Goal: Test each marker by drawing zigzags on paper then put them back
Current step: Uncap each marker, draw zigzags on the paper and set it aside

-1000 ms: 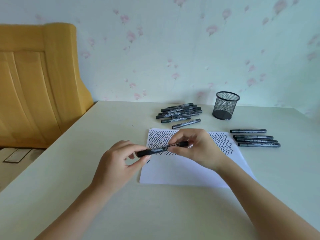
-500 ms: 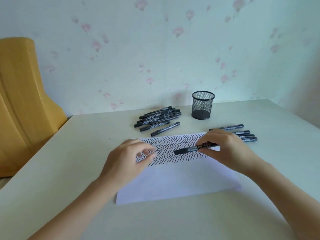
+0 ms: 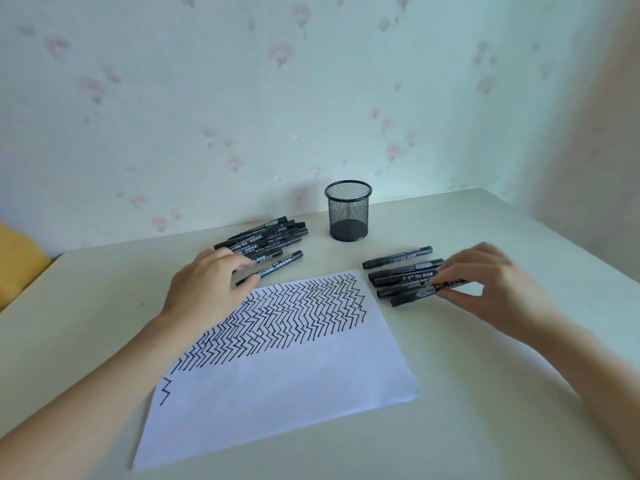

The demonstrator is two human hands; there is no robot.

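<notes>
A white paper (image 3: 277,403) lies on the table, its upper half filled with black zigzags. My right hand (image 3: 491,285) pinches a capped black marker (image 3: 414,296) that lies at the near end of a row of several markers (image 3: 401,263) right of the paper. My left hand (image 3: 207,285) reaches over the paper's top left corner, its straight fingers touching a single marker (image 3: 280,265) in front of a pile of several markers (image 3: 266,237).
An empty black mesh pen holder (image 3: 348,211) stands behind the markers near the wall. The pale table (image 3: 485,427) ends at the wall behind and at the right. A yellow chair edge (image 3: 17,258) shows at far left.
My left hand let go of the marker and moved up to the pile. My right hand carried that marker from over the paper to the row on the right.
</notes>
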